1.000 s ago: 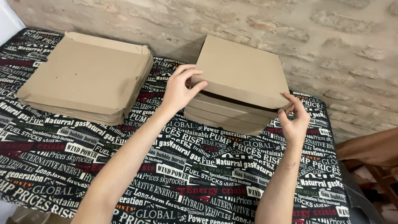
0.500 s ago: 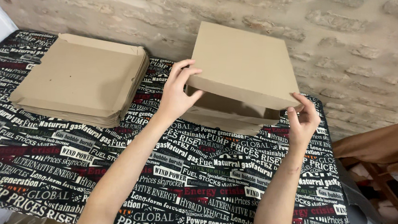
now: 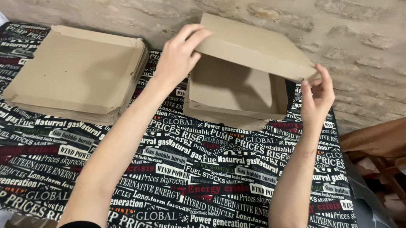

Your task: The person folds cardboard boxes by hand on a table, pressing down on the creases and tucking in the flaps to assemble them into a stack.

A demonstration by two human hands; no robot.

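**Head view: raising the lid of the top cardboard box**

The top cardboard box (image 3: 237, 90) sits on a short stack of like boxes at the far side of the table (image 3: 235, 190), close to the brick wall (image 3: 367, 25). Its lid (image 3: 257, 48) is tilted up, showing a bare interior.

The left hand (image 3: 179, 53) pinches the lid's front left corner, fingers closed on the edge. The right hand (image 3: 318, 92) grips the front right corner the same way.

To do this well, I would keep both corners level so the thin board does not twist, and hinge it back along the rear crease. The stack below looks light and could slide.

A second pile of 1 open flat box upon others (image 3: 77, 73) lies well apart to the left.
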